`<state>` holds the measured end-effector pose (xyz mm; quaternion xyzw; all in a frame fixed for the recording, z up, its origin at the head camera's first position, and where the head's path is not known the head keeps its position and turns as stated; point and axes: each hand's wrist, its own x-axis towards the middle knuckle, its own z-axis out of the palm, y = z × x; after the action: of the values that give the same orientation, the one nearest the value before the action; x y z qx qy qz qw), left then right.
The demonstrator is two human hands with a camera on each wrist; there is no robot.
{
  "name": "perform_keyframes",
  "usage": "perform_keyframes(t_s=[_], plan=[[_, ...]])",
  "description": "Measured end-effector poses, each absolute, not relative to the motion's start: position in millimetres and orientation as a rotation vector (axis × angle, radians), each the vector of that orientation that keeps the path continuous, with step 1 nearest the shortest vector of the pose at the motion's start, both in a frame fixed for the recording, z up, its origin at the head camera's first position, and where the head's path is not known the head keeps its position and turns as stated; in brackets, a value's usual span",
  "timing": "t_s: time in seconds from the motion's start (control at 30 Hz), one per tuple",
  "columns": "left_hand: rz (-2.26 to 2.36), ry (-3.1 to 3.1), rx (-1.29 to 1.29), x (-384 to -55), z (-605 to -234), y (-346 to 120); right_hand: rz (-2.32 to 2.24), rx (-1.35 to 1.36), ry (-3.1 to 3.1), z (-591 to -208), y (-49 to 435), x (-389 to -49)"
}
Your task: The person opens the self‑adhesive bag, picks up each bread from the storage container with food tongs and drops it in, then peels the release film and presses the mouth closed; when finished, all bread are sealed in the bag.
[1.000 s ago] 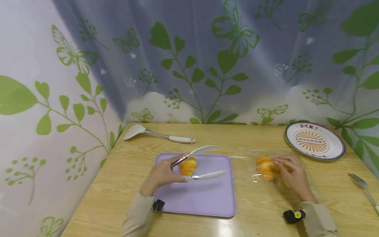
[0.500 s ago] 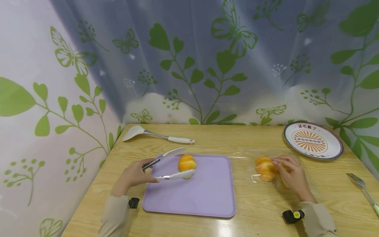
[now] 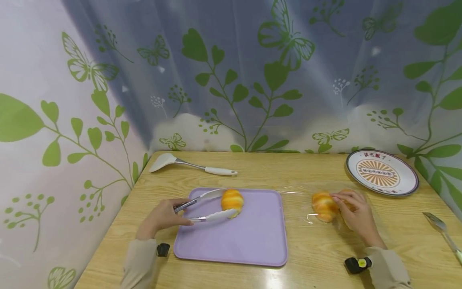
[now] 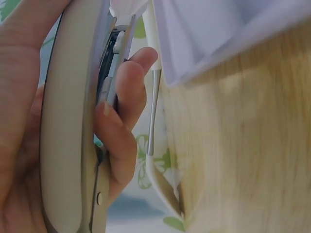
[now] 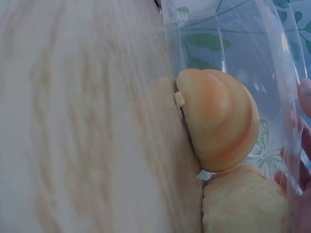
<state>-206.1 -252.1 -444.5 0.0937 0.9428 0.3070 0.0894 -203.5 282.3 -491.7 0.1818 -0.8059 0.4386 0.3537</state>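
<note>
My left hand (image 3: pixel 164 216) grips metal tongs (image 3: pixel 186 206) with pale scalloped tips over the left of a lilac tray (image 3: pixel 252 241). Between the tips lies an orange-yellow bread roll (image 3: pixel 231 200) on the tray; I cannot tell whether both tips touch it. The left wrist view shows the fingers curled round the tongs (image 4: pixel 68 116). To the right, my right hand (image 3: pixel 355 212) pinches a clear plastic bag (image 5: pixel 238 39). A striped bread roll (image 3: pixel 324 205) lies inside, with a paler bread piece (image 5: pixel 245 204) beside it in the right wrist view. The hand partly hides the bag's contents.
Behind the tray lies a white spatula-like utensil (image 3: pixel 195 164) with a steel shaft. A decorated plate (image 3: pixel 382 172) stands at the back right, and a fork (image 3: pixel 442 230) lies near the right edge of the wooden table (image 3: pixel 126 249).
My left hand and tongs have drawn back to the left; the tips now straddle the roll, which has shifted slightly right. My right hand stays nearly still on the bag.
</note>
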Motion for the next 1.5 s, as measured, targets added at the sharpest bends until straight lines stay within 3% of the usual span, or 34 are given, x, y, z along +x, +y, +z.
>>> perform_keyframes(t_s=[0.77,1.5], plan=[[0.994,2.817,0.597,-221,-445,-157,1.158,0.438,-2.081,-493,284,-203],[0.801,2.844,0.679,-214,-438,-84,1.150,0.476,-2.055,-493,284,-205]])
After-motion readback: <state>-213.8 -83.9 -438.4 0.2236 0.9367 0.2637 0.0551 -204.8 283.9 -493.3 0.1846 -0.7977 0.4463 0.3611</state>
